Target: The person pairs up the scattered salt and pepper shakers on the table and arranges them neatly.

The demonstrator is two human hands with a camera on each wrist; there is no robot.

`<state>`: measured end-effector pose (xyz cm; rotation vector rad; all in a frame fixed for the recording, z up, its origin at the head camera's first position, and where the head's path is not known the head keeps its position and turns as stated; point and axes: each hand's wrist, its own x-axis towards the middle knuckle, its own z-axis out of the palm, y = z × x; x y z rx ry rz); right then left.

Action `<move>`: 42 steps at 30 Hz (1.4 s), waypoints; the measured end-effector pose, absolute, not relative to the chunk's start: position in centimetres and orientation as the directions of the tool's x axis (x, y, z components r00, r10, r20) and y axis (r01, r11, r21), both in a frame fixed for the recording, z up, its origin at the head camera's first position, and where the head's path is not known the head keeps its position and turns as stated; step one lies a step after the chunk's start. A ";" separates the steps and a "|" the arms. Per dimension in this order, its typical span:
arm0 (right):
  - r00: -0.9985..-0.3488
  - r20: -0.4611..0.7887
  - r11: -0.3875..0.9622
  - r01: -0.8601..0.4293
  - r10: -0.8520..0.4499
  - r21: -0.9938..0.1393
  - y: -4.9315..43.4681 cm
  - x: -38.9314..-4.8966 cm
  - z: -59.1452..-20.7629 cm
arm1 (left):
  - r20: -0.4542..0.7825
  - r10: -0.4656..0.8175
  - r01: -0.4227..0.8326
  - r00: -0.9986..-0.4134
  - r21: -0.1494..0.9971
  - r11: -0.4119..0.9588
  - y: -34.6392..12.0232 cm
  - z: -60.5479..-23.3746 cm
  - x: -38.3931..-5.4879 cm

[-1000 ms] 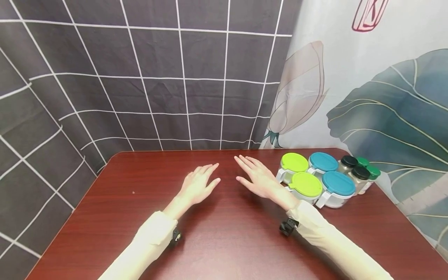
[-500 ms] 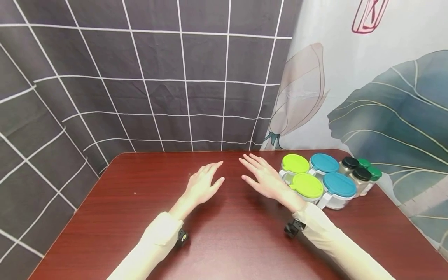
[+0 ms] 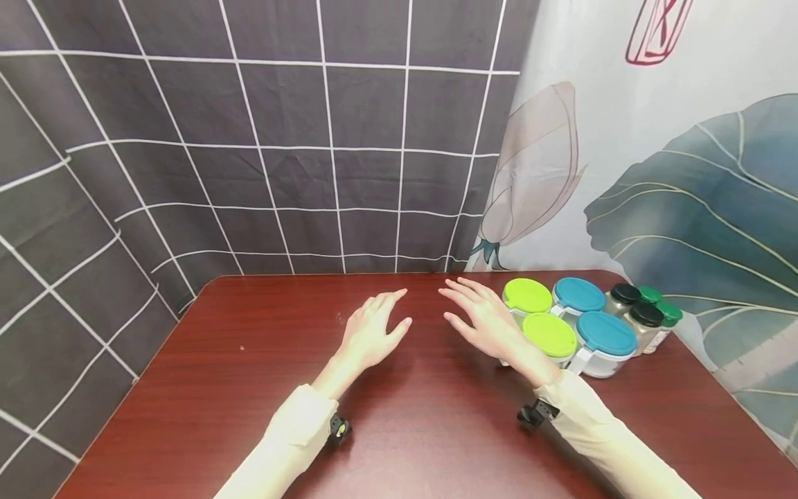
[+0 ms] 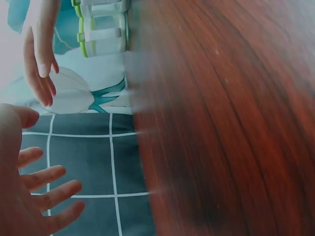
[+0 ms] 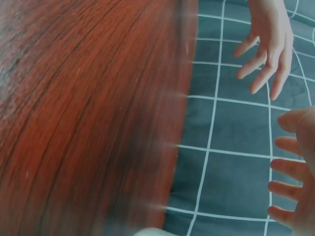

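My left hand [image 3: 368, 333] hovers over the middle of the table, fingers loosely extended and thumb apart, holding nothing. Facing it across a gap, my right hand [image 3: 486, 322] has its fingers spread and also holds nothing. Beside the right hand stand two clear jars with green lids [image 3: 548, 335] and two with blue lids [image 3: 606, 333], each with a white handle. The right forearm partly hides the nearest green-lidded jar. In the left wrist view both hands appear above the tabletop, with the green-lidded jars [image 4: 103, 39] behind.
Shaker bottles with black lids [image 3: 645, 312] and green lids [image 3: 669, 313] stand right of the jars, near the table's right edge. The reddish-brown table [image 3: 206, 388] backs onto a dark gridded curtain [image 3: 280, 173] and a pale cloth with a plant print [image 3: 673, 201].
Both hands have shifted slightly to the right in the head view, still spread and holding nothing. The jars and bottles stay where they were, and the head view has tilted up a little.
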<state>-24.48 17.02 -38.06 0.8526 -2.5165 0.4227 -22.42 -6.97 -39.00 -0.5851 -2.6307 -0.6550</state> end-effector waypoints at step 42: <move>-0.576 0.711 0.745 -0.658 -0.403 -0.111 20.9 -24.0 -38.1 | 0.476 0.208 0.464 -0.854 0.518 0.719 -2.6 -40.3 -21.0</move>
